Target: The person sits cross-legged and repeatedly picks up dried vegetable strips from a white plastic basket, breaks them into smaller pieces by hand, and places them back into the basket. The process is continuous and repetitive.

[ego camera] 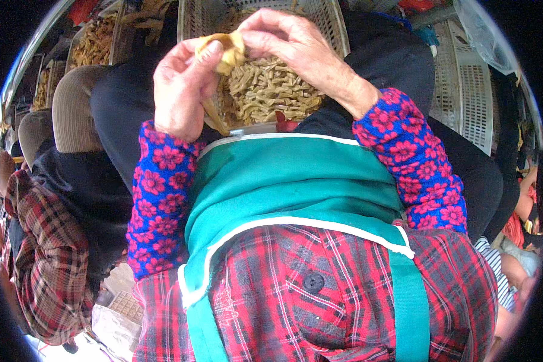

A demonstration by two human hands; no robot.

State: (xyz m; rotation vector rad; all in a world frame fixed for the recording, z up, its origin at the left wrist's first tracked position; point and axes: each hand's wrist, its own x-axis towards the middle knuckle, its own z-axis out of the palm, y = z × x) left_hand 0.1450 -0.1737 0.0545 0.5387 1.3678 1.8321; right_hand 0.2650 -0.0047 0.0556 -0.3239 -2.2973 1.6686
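Note:
Between my hands is a yellowish, soft, leaf-like piece (230,52), its material not certain. My left hand (185,81) pinches it between thumb and fingers. My right hand (289,40) has its thumb and fingertips together at the piece's right edge; whether they grip it is unclear. Below both hands lies a heap of short, brownish-green, folded or rolled pieces (276,92). A longer tan strip (213,115) hangs below my left hand at the heap's left side. Behind my hands stands a grey perforated plastic crate (339,27) with similar pieces inside.
More perforated crates (475,104) stand at the right, with a clear plastic bag (488,40) above them. Containers of brownish pieces (92,43) are at the upper left. A co-worker in a plaid sleeve (54,258) sits close on the left; other people's arms show at the far right.

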